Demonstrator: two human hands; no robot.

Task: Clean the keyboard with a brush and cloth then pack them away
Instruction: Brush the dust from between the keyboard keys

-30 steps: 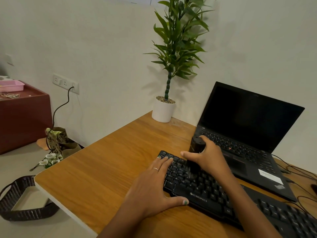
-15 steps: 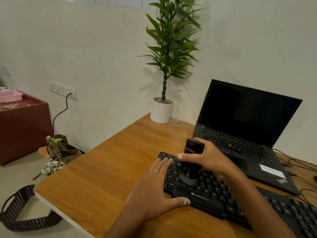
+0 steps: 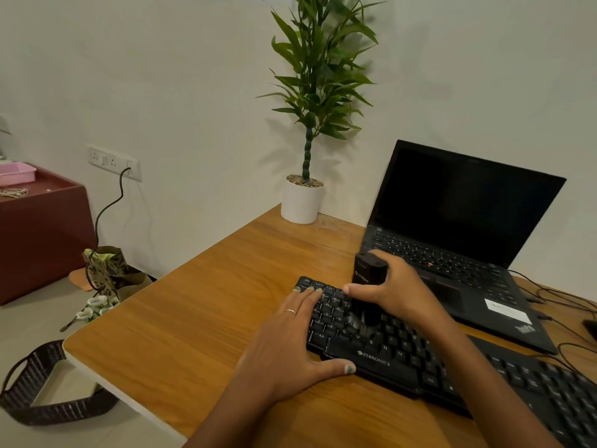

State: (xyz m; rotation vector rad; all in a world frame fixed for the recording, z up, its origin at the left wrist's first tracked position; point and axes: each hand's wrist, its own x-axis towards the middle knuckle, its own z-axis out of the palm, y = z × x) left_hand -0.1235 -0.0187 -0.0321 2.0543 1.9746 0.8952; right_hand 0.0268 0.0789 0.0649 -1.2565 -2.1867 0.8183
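A black keyboard (image 3: 400, 360) lies across the wooden desk (image 3: 200, 318) in front of me. My right hand (image 3: 397, 292) grips a chunky black brush (image 3: 368, 276) held upright, its bristles blurred on the keys in the left half of the keyboard. My left hand (image 3: 290, 344) lies flat on the keyboard's left end, fingers spread over the keys and thumb along the front edge. No cloth is visible.
An open black laptop (image 3: 458, 240) stands behind the keyboard, cables (image 3: 562, 305) trailing to its right. A white-potted plant (image 3: 303, 198) sits at the desk's back corner. On the floor at left are a dark woven basket (image 3: 35, 392), a paper bag with flowers (image 3: 103, 273) and a maroon cabinet (image 3: 38, 227).
The brush has moved a little along the keys under my right hand and its bristles show blur. My left hand has stayed on the keyboard's left end.
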